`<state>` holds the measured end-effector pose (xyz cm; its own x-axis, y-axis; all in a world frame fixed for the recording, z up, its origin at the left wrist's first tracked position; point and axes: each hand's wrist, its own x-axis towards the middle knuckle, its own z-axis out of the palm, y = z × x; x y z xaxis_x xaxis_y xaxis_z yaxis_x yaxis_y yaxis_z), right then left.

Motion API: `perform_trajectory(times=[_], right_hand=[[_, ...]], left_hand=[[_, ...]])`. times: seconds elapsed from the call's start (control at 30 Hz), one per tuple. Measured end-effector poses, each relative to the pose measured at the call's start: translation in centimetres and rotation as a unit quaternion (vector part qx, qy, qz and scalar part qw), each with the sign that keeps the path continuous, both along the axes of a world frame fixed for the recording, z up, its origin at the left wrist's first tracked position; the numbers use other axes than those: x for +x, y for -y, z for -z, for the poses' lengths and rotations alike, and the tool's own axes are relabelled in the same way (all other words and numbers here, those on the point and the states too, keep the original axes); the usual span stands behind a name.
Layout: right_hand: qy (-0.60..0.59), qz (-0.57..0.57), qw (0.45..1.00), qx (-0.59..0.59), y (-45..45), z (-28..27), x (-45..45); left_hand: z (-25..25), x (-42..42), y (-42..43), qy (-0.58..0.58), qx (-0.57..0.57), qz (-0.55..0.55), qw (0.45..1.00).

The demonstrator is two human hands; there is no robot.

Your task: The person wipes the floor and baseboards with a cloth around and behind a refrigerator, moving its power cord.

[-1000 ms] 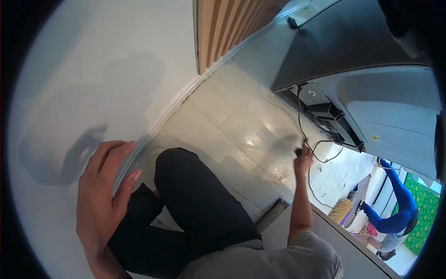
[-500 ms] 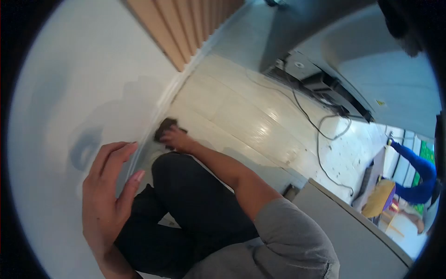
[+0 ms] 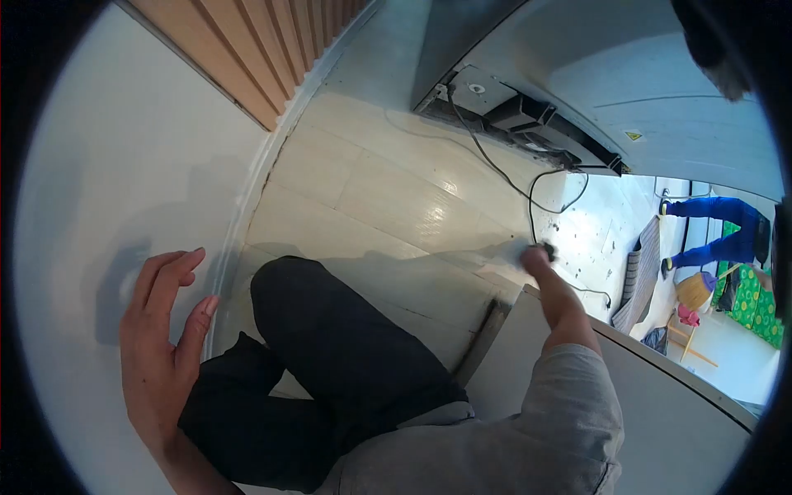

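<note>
My left hand [image 3: 161, 338] is raised near the white wall [image 3: 124, 190], fingers loosely bent and thumb apart, holding nothing. My right arm reaches far out over the floor [image 3: 363, 206], past the corner of a grey-white panel [image 3: 610, 388]. The right hand [image 3: 536, 261] is closed on a small dark crumpled cloth [image 3: 551, 248], pressed to the floor near a black power cord [image 3: 532, 219]. Most of the cloth is hidden by the hand. Dark specks of dirt lie on the floor just beyond it.
A large grey appliance [image 3: 660, 115] with an open lower compartment [image 3: 528, 124] stands at upper right. Wooden slats [image 3: 247, 49] line the wall at upper left. A striped mat [image 3: 639, 276] lies farther off, near a person in blue trousers [image 3: 714, 227].
My right hand has swept with the dark cloth from beside the wall's base across the floor to the right. The left hand stays raised. The view has shifted right.
</note>
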<state>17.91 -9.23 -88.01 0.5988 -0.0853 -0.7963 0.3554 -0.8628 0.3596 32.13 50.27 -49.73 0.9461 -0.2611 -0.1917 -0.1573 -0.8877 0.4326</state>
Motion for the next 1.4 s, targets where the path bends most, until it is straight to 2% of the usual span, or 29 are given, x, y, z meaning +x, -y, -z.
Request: perform_trajectory(times=[0.07, 0.1, 0.17, 0.2, 0.23, 0.27, 0.33, 0.4, 0.47, 0.57, 0.6, 0.63, 0.67, 0.7, 0.77, 0.8, 0.83, 0.87, 0.9, 0.97, 1.0, 1.03, 1.07, 1.13, 1.2, 1.27, 1.3, 1.33, 1.4], right_hand=[[0.088, -0.014, 0.996, -0.002, 0.0, -4.3, 2.4], [0.075, 0.004, 0.997, 0.015, -1.7, -6.0, 3.8], [0.097, 0.041, 0.992, 0.071, -7.1, -5.3, 4.6], [0.106, 0.009, 0.975, 0.193, -8.8, -1.0, 2.6], [0.100, 0.046, 0.943, 0.315, -16.2, -5.3, 3.5], [0.085, 0.045, 0.898, 0.429, -21.0, -4.5, 2.8], [-0.003, -0.021, 0.840, 0.543, -28.3, -5.5, 1.1], [0.049, -0.126, 0.824, 0.550, -29.6, -1.8, -2.5], [0.027, -0.160, 0.827, 0.539, -26.6, 0.2, -1.6], [-0.007, -0.102, 0.850, 0.517, -17.0, 1.2, -0.4], [0.056, -0.012, 0.908, 0.416, -12.8, 2.1, 0.5], [0.109, 0.082, 0.943, 0.304, -8.7, 2.9, 1.3], [0.146, 0.256, 0.951, 0.098, -5.6, 1.1, 3.1], [0.152, 0.081, 0.984, -0.041, -2.7, -0.3, 4.2], [0.327, 0.056, 0.941, 0.063, -2.9, -3.4, 7.4], [0.263, 0.152, 0.939, 0.158, -4.4, -3.3, 10.0], [0.294, 0.245, 0.888, 0.256, -9.4, -5.7, 12.5], [0.372, 0.113, 0.856, 0.341, -12.1, -2.6, 13.8], [0.385, 0.120, 0.800, 0.444, -17.2, -3.3, 15.8], [0.386, 0.056, 0.723, 0.570, -24.9, -2.1, 18.7], [0.341, 0.017, 0.740, 0.579, -27.8, -2.4, 19.4], [0.296, -0.079, 0.787, 0.535, -29.7, -3.5, 19.9], [0.226, -0.073, 0.811, 0.535, -30.4, -1.4, 20.0], [0.222, -0.063, 0.804, 0.549, -28.9, 0.4, 21.0], [0.314, 0.015, 0.787, 0.531, -25.4, 0.7, 20.9], [0.362, 0.060, 0.794, 0.484, -20.6, 1.7, 20.3], [0.400, 0.079, 0.764, 0.501, -18.2, 1.1, 19.2], [0.413, 0.116, 0.761, 0.487, -15.8, 1.4, 18.0], [0.456, 0.125, 0.714, 0.516, -10.0, 2.7, 16.2]], left_hand=[[0.2, 0.0, -0.5, 0.003, -0.002, 0.006, 1.000], [0.2, -0.1, -0.5, -0.005, -0.003, 0.004, 1.000], [0.2, 0.3, -0.3, 0.012, 0.001, 0.000, 1.000], [0.2, 0.4, -0.2, 0.013, -0.001, 0.001, 1.000], [0.3, 0.6, -0.1, 0.012, 0.002, 0.003, 1.000], [0.3, 0.7, 0.0, 0.011, 0.006, 0.003, 1.000], [0.4, 0.9, 0.2, 0.007, -0.011, 0.006, 1.000], [0.8, 0.9, 0.2, 0.003, -0.028, 0.010, 1.000], [1.4, 1.0, -0.2, -0.016, -0.023, 0.001, 1.000], [1.4, 1.0, -0.9, -0.022, -0.011, -0.009, 1.000], [1.2, 1.1, -1.0, -0.018, -0.011, -0.007, 1.000], [1.0, 1.0, -0.9, -0.023, -0.015, -0.021, 0.999], [0.8, 1.0, -1.0, -0.025, -0.018, -0.035, 0.999], [0.7, 1.0, -1.1, -0.017, -0.018, -0.038, 0.999], [0.8, 0.8, -1.2, -0.018, -0.005, -0.006, 1.000], [0.8, 0.8, -1.0, -0.014, -0.007, -0.007, 1.000], [0.8, 0.7, -0.7, -0.019, -0.014, -0.009, 1.000], [0.8, 0.7, -0.4, -0.020, -0.020, -0.011, 1.000], [0.8, 0.8, -0.2, -0.012, -0.021, -0.012, 1.000], [0.9, 1.1, 0.2, -0.036, -0.006, 0.003, 0.999], [1.0, 1.2, 0.3, -0.030, -0.005, 0.006, 1.000], [1.1, 1.2, 0.4, -0.042, -0.008, 0.009, 0.999], [1.3, 1.2, 0.4, -0.055, -0.012, 0.012, 0.998], [1.5, 1.3, 0.3, -0.066, -0.009, 0.009, 0.998], [1.9, 1.2, 0.1, -0.082, -0.008, -0.002, 0.997], [2.5, 1.0, -0.2, -0.071, -0.005, 0.001, 0.997], [2.7, 0.8, -0.6, -0.073, -0.007, 0.000, 0.997], [2.9, 0.7, -1.1, -0.080, 0.006, -0.006, 0.997], [3.6, 0.3, -1.9, -0.090, 0.015, -0.013, 0.996]])
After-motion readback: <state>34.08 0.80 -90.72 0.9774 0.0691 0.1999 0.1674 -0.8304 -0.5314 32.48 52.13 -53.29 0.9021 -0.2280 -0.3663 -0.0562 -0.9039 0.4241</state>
